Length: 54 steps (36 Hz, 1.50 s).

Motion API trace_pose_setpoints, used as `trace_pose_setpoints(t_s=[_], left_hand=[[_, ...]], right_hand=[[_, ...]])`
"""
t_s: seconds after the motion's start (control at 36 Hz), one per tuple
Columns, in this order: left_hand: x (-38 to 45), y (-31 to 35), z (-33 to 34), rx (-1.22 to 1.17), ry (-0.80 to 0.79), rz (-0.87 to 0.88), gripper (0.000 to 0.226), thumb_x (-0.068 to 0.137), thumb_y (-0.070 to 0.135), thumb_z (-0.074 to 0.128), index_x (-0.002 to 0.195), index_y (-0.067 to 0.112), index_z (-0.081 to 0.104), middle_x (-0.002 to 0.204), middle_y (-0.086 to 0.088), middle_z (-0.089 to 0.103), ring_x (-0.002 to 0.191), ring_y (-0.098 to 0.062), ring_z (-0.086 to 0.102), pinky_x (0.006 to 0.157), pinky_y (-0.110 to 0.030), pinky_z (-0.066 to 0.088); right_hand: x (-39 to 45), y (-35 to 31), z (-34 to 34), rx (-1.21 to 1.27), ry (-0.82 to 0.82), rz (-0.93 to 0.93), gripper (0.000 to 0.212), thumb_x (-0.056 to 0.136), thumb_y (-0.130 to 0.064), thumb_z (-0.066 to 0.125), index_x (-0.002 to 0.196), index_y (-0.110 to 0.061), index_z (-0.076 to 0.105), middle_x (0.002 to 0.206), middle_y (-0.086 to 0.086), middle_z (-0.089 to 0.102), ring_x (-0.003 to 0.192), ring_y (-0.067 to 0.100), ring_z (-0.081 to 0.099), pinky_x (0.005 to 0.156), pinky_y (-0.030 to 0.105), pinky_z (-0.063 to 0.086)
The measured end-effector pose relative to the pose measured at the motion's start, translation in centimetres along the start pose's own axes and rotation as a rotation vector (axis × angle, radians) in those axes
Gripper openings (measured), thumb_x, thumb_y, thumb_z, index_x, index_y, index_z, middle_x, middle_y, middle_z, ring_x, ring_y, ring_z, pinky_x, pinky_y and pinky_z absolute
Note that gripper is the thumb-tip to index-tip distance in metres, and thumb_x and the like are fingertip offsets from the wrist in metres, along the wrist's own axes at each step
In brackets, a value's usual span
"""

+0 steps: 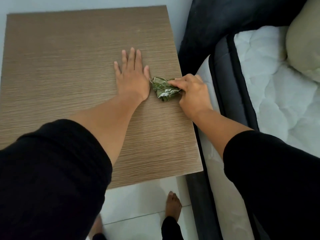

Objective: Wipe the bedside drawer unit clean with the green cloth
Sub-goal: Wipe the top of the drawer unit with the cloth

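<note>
The bedside drawer unit (69, 66) shows only its brown wood-grain top, seen from above. My left hand (132, 77) lies flat on that top, palm down with the fingers spread, holding nothing. Just to its right, near the top's right edge, my right hand (194, 94) grips the crumpled green cloth (164, 89) and presses it onto the wood. The cloth nearly touches the thumb side of my left hand. Both forearms come from black sleeves at the bottom of the frame.
A bed stands close against the unit's right side, with a dark frame (223, 70), a white quilted mattress (277, 94) and a cream pillow (304, 47). A pale wall (86, 3) is behind the unit. White floor tiles (138, 205) and my bare foot (173, 205) are below.
</note>
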<state>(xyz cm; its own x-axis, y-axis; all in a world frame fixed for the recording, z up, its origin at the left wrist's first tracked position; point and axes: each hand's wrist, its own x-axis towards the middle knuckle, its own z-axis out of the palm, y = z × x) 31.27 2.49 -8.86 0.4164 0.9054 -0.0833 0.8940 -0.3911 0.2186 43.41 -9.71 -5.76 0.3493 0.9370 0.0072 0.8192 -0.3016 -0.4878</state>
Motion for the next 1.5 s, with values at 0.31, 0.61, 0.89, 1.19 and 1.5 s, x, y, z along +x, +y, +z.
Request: trace_pose_setpoints(t_s=[0.31, 0.61, 0.89, 1.19, 1.5], left_hand=[[-3.6, 0.1, -0.2, 0.035, -0.088, 0.007, 0.059, 0.1, 0.039, 0.012, 0.151, 0.012, -0.002, 0.16, -0.004, -0.007, 0.146, -0.024, -0.012, 0.117, -0.047, -0.006], [-7.8, -0.2, 0.0, 0.063, -0.142, 0.052, 0.061, 0.1, 0.041, 0.011, 0.15, 0.011, -0.005, 0.159, -0.005, -0.01, 0.146, -0.024, -0.014, 0.117, -0.046, -0.006], [-10.8, -0.9, -0.2, 0.081, -0.188, 0.12, 0.061, 0.1, 0.042, 0.011, 0.15, 0.012, -0.007, 0.159, -0.005, -0.012, 0.145, -0.024, -0.015, 0.117, -0.045, -0.007], [-13.6, -2.0, -1.5, 0.066, -0.238, 0.252, 0.06, 0.101, 0.04, 0.019, 0.151, 0.013, -0.002, 0.159, -0.002, -0.009, 0.146, -0.022, -0.012, 0.117, -0.048, -0.004], [-13.7, 1.1, -0.6, 0.052, -0.265, 0.58, 0.061, 0.1, 0.041, 0.026, 0.151, 0.019, 0.002, 0.16, 0.003, -0.003, 0.147, -0.018, -0.008, 0.116, -0.051, -0.001]], right_hand=[[-8.6, 0.0, 0.3, 0.016, 0.068, 0.005, 0.05, 0.078, 0.018, 0.05, 0.112, -0.013, 0.069, 0.104, 0.013, 0.064, 0.103, 0.029, 0.054, 0.09, 0.018, 0.038], [-16.3, -0.6, 0.6, 0.008, 0.187, 0.022, 0.051, 0.063, 0.024, 0.058, 0.099, -0.008, 0.074, 0.088, 0.014, 0.067, 0.085, 0.033, 0.062, 0.079, 0.025, 0.047], [-19.8, -2.1, 1.2, -0.036, 0.199, 0.15, 0.053, 0.066, 0.022, 0.058, 0.104, -0.012, 0.073, 0.09, 0.01, 0.067, 0.083, 0.033, 0.058, 0.069, 0.043, 0.055], [-22.7, -6.0, 0.4, 0.048, 0.106, 0.152, 0.046, 0.072, 0.011, 0.045, 0.103, -0.009, 0.073, 0.091, 0.014, 0.066, 0.089, 0.028, 0.059, 0.079, 0.007, 0.034], [-22.8, -5.0, 1.2, 0.107, 0.423, 0.527, 0.042, 0.085, 0.004, 0.046, 0.121, -0.014, 0.059, 0.112, 0.009, 0.051, 0.106, 0.021, 0.05, 0.085, 0.011, 0.029]])
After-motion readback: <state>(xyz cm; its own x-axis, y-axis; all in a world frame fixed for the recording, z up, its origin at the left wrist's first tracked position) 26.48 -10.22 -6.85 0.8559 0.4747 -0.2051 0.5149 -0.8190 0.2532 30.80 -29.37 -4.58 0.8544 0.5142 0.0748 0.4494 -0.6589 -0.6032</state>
